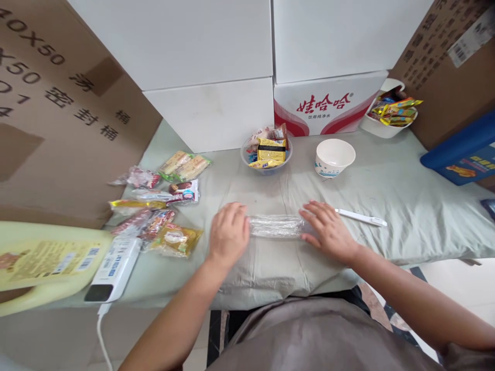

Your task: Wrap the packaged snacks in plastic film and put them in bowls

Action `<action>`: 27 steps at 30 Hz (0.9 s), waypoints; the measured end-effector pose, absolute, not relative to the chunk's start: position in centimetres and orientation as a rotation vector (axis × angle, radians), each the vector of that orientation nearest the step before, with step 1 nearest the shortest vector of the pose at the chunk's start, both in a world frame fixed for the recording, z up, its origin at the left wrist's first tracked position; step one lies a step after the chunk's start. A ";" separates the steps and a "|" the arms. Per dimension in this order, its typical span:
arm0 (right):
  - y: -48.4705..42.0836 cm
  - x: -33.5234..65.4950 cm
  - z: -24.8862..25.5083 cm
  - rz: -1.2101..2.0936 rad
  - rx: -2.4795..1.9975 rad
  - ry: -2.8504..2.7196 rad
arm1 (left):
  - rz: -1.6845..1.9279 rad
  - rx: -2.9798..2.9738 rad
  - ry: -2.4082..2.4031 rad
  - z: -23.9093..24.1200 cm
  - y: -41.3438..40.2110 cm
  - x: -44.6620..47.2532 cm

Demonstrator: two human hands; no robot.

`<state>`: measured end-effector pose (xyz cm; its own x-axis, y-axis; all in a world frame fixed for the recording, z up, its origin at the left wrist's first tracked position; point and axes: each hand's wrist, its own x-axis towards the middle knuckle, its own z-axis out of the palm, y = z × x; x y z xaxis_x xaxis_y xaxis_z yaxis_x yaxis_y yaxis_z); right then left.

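A long, crinkled piece of clear plastic film [276, 225] lies across the cloth between my two hands. My left hand [229, 231] is curled over the film's left end, its fingers close together and partly hiding that end. At the other end rests my right hand [328, 232], palm down, fingers spread, with the thumb and fingertips touching the film. Just beyond the right hand lies a white slim utility knife [362, 218], apart from the fingers.
Behind stand a clear bowl of wrapped snacks [270, 154], a paper cup [334, 157] and a white container of snacks [386, 126]. Several packaged snacks [176, 239], a white power bank [116, 268] and a yellow jug [50, 263] are left. White boxes [216, 113] wall the back.
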<state>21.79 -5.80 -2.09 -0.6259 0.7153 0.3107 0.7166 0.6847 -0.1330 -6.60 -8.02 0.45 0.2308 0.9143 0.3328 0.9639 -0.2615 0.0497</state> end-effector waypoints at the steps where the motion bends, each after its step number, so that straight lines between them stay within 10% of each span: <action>1: -5.9 21.2 -2.3 0.025 -1.004 -2.652 | -0.438 -2.460 -1.672 0.0 -8.5 -5.7; 9: -7.2 23.8 -3.8 0.166 -0.930 -2.829 | -0.097 -2.527 -1.830 -4.1 -11.2 -6.9; 27: -14.2 24.8 1.8 0.789 -0.498 -2.632 | -0.846 -2.903 -1.447 -2.9 -13.3 0.5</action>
